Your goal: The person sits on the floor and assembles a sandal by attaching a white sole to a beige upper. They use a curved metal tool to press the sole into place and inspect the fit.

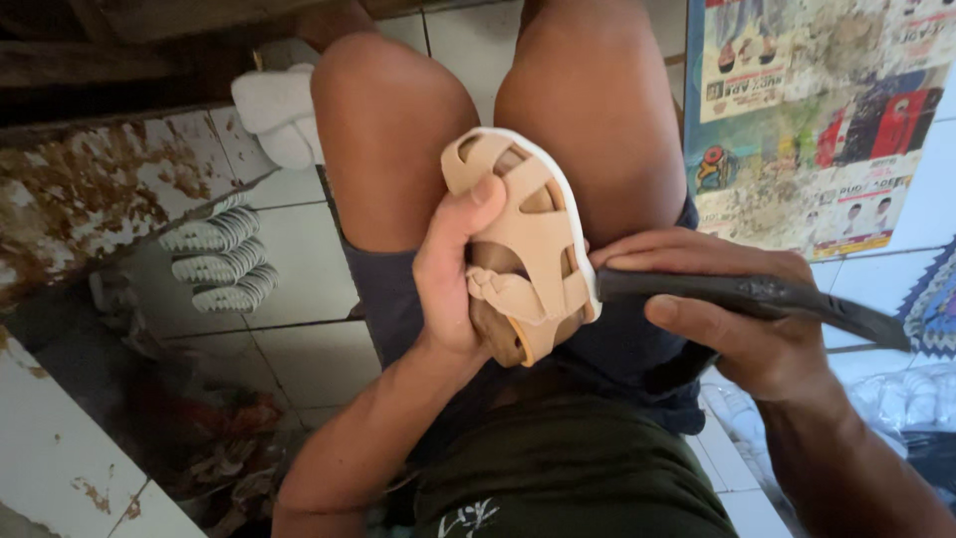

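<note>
Left hand (448, 274) clamped round small beige strappy sandal with white sole (523, 244), thumb pressed across straps, sandal propped over lap between knees. Right hand (742, 319) fisted round dark curved tool handle (757, 296), tip meeting sandal's sole edge just right of left grip. Risk: tip skids off sole toward left thumb or thigh. Beyond left grip: stacked white ribbed soles (219, 259) on tiled floor (299, 349). Nothing blocks hands.

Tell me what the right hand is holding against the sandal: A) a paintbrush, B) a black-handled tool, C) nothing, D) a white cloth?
B: the right hand grips a dark black-handled tool whose front end meets the edge of the beige sandal, which the left hand holds over the lap.
</note>
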A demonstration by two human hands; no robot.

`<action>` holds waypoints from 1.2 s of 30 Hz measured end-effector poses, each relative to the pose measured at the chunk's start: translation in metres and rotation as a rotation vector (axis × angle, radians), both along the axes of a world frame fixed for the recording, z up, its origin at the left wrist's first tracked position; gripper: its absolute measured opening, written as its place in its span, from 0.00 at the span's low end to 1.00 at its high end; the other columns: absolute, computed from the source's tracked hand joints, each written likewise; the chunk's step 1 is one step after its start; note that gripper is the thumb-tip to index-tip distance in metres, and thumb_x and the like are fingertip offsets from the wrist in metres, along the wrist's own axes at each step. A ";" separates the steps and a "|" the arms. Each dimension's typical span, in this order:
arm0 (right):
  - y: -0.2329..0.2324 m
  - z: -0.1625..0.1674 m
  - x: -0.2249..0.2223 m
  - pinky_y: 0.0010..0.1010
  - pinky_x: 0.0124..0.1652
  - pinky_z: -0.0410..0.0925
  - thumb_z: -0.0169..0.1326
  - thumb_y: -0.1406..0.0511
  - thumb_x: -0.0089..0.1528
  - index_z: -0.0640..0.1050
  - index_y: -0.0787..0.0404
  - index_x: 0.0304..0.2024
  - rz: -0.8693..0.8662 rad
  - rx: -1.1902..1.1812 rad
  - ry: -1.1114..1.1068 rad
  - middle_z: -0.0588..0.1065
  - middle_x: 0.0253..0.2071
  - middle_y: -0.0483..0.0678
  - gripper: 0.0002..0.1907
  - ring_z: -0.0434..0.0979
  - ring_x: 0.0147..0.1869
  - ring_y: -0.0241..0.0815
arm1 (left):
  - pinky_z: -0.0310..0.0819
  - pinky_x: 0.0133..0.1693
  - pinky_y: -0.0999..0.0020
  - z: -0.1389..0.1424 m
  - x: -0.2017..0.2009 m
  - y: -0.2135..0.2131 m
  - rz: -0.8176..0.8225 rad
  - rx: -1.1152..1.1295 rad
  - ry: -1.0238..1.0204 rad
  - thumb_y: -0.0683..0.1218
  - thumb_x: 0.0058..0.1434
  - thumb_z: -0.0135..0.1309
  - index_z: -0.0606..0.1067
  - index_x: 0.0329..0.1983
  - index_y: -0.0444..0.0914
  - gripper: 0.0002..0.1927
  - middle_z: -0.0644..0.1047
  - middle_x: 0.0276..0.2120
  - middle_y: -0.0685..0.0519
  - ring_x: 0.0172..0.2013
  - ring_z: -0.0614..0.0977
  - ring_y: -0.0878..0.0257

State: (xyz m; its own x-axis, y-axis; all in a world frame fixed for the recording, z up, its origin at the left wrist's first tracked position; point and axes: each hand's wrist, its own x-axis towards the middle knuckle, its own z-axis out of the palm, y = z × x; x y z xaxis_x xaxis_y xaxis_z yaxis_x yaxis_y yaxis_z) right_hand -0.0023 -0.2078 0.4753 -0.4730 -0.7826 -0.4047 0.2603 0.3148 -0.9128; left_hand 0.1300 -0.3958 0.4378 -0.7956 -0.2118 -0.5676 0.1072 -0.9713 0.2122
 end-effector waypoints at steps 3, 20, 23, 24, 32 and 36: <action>-0.005 0.009 0.013 0.33 0.57 0.75 0.57 0.73 0.61 0.80 0.72 0.51 -0.005 0.052 0.185 0.81 0.53 0.58 0.16 0.83 0.53 0.47 | 0.82 0.33 0.51 -0.001 0.001 0.000 -0.033 0.084 0.041 0.57 0.69 0.49 0.70 0.54 0.30 0.25 0.77 0.36 0.40 0.32 0.82 0.50; -0.055 0.016 -0.034 0.28 0.43 0.77 0.64 0.66 0.55 0.83 0.61 0.45 0.427 0.216 0.433 0.83 0.46 0.49 0.15 0.86 0.44 0.39 | 0.78 0.47 0.66 -0.020 0.008 0.007 0.096 -0.342 -0.107 0.41 0.69 0.52 0.69 0.58 0.30 0.16 0.77 0.45 0.47 0.42 0.81 0.62; -0.052 0.016 -0.028 0.28 0.44 0.77 0.63 0.67 0.56 0.84 0.62 0.44 0.388 0.235 0.399 0.83 0.46 0.50 0.14 0.86 0.46 0.40 | 0.77 0.48 0.69 -0.022 0.009 0.006 0.090 -0.446 -0.111 0.41 0.71 0.53 0.70 0.57 0.30 0.14 0.77 0.46 0.47 0.44 0.80 0.63; -0.050 0.015 -0.024 0.28 0.46 0.76 0.62 0.68 0.56 0.84 0.63 0.45 0.367 0.227 0.399 0.83 0.46 0.50 0.14 0.85 0.47 0.40 | 0.77 0.48 0.69 -0.022 0.009 0.005 0.085 -0.494 -0.097 0.41 0.73 0.54 0.70 0.56 0.29 0.13 0.77 0.46 0.47 0.44 0.80 0.64; -0.042 0.014 0.007 0.31 0.52 0.77 0.58 0.73 0.60 0.82 0.68 0.49 0.002 0.082 0.219 0.82 0.50 0.55 0.14 0.84 0.51 0.40 | 0.79 0.43 0.65 -0.024 0.004 0.003 0.098 -0.398 -0.056 0.42 0.68 0.53 0.70 0.55 0.31 0.16 0.79 0.44 0.46 0.40 0.82 0.61; -0.040 0.010 -0.006 0.30 0.50 0.77 0.60 0.73 0.60 0.82 0.67 0.47 0.109 0.044 0.305 0.82 0.49 0.54 0.12 0.84 0.50 0.41 | 0.79 0.46 0.66 -0.028 0.004 0.001 0.072 -0.408 0.015 0.43 0.70 0.54 0.70 0.57 0.31 0.16 0.78 0.46 0.47 0.42 0.82 0.62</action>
